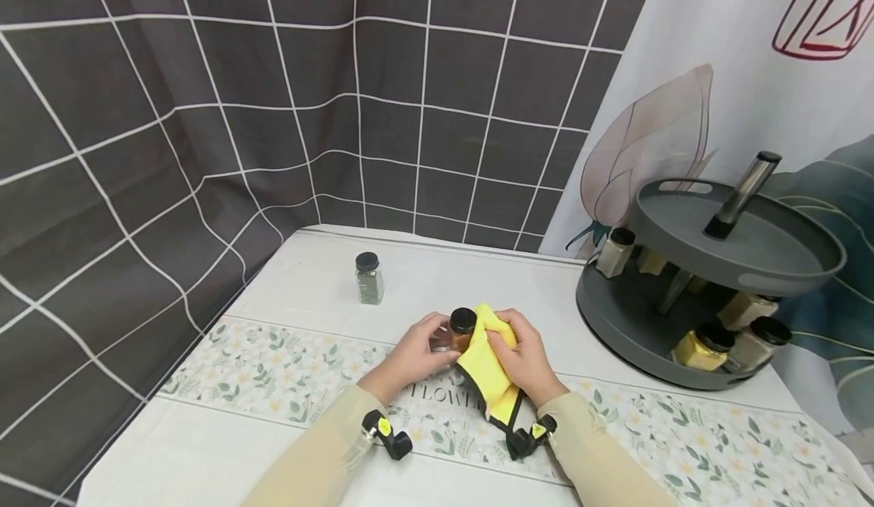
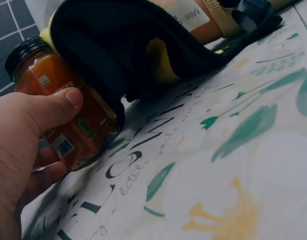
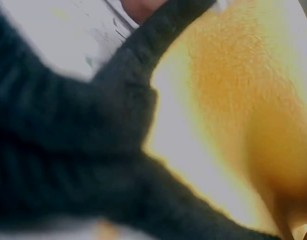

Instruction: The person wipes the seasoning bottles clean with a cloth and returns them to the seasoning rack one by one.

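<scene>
My left hand grips a spice jar with a black lid and orange-red contents. In the left wrist view, the thumb lies across the printed label of the tilted jar. A yellow cloth with dark edging is bunched in my right hand and laid against the jar's right side. The cloth's dark side faces the left wrist camera. Cloth fills most of the right wrist view and covers the right fingers there.
A jar of green contents stands further back on the table. To the right is a two-tier grey turntable rack, its lower tier bearing several jars, including a yellow one. A dark gridded curtain hangs behind.
</scene>
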### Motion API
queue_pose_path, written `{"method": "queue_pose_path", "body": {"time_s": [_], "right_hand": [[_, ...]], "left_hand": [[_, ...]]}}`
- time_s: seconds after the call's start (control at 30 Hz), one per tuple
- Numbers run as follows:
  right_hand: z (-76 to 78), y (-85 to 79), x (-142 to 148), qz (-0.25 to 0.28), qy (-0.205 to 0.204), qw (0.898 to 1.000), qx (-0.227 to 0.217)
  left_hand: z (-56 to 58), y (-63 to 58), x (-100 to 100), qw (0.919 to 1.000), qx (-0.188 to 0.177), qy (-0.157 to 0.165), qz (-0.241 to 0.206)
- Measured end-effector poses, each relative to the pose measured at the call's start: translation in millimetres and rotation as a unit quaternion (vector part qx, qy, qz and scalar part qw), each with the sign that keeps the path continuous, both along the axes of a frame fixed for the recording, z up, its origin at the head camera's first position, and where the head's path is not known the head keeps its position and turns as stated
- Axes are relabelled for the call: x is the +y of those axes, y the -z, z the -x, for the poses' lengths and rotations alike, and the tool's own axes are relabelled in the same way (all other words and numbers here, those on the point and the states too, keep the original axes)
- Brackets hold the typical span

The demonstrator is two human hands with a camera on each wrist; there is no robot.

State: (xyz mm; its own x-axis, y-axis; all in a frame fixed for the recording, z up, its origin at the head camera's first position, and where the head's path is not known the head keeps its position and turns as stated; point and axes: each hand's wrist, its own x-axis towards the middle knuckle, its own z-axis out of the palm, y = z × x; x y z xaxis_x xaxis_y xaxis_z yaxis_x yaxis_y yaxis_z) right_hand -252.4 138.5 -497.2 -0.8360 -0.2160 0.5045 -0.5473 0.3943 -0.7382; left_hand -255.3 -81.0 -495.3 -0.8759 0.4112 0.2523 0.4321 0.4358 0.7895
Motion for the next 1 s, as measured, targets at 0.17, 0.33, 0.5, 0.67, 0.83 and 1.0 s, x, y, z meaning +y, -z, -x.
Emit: {"method": "queue_pose_path", "body": {"time_s": [0.17, 0.33, 0.5, 0.67, 0.83, 1.0], "right_hand": [[1.8, -1.8, -3.6, -0.081, 0.023, 0.996, -0.019], [1.3, -4.8, -6.6, -0.246, 0.071, 0.965, -0.05], [4.0, 0.1, 4.8, -0.054, 0.009, 0.989, -0.138], [8.4, -3.4, 24.3, 0.215, -0.125, 0.946, -0.209], [4.8, -13.9, 26.5, 0.266, -0.151, 0.927, -0.219], [11.5, -2.7, 28.9, 0.243, -0.17, 0.928, -0.226]], "left_hand": [[0.1, -0.8, -1.3, 1.0, 0.006, -0.002, -0.005], [-1.0, -0.4, -1.2, 1.0, 0.004, 0.0, -0.006], [-0.4, 2.2, -0.4, 0.9999, -0.001, 0.008, -0.013], [-2.7, 0.3, 3.2, 0.9995, 0.015, -0.018, 0.022], [-14.7, -3.0, 18.1, 0.9883, 0.063, -0.127, 0.056], [-21.1, -1.9, 34.3, 0.9799, 0.079, -0.179, 0.042]]}}
